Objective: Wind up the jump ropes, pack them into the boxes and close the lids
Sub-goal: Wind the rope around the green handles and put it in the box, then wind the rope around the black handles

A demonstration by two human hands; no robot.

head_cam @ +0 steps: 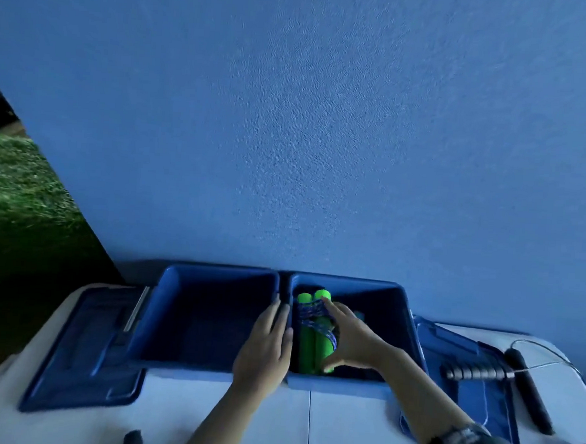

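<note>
Wall [325, 121]: blue, fills the view behind the right box.
Table [340, 427]: white, carries the right box; its near and side edges are cut off.
Left box [213, 275]: blue, open, touching the right box's left wall; its inside is dark and hard to read.
Right box [377, 285]: blue, open, holds the rope bundle.
Left lid [81, 353]: lies flat, left of the left box.
Right lid [454, 365]: lies just right of the right box, partly hidden by the right forearm.
Left hand [265, 350]: released, fingers straight, resting on the rims where the two boxes meet.
Right hand [353, 338]: inside the right box, fingers spread and curled round the bundle, grasping it from the right.
Rope bundle [312, 333]: two green handles side by side, cord wound round them, at the right box's left side.
Black rope [474, 373]: on the right lid, blurred, cord trailing right.
Dark things at the bottom edge: cut off, cannot tell what.
</note>
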